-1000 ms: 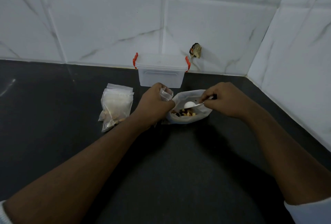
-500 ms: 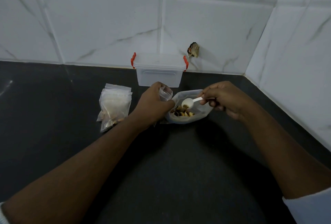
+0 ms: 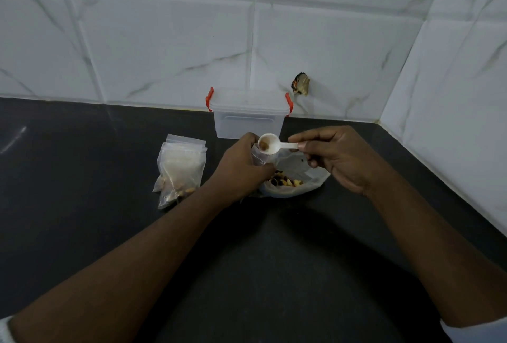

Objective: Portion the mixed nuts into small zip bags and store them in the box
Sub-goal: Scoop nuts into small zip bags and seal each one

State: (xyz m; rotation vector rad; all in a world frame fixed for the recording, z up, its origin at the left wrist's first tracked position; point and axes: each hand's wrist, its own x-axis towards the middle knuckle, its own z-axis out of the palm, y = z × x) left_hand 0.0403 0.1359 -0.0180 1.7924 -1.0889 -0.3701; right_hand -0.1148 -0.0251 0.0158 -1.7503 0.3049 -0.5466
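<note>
White plastic spoon [image 3: 277,145], carrying nuts, was pinched by the right grip [image 3: 337,159] beside the small zip bag [image 3: 259,156] held in the left grip [image 3: 240,167]; nut pouch [image 3: 299,180] lay just beside them, box [image 3: 248,120] beyond, bag stack [image 3: 179,169] leftward on the worktop [image 3: 82,205].

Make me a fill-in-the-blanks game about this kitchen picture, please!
The right hand pinches a small white plastic spoon carrying a few ___.
The clear plastic box by the tiled wall has ___ clips.
The left hand holds a small clear zip bag; the pile of filled zip bags lies to that hand's ___.
Missing words: nuts; red; left.
</note>
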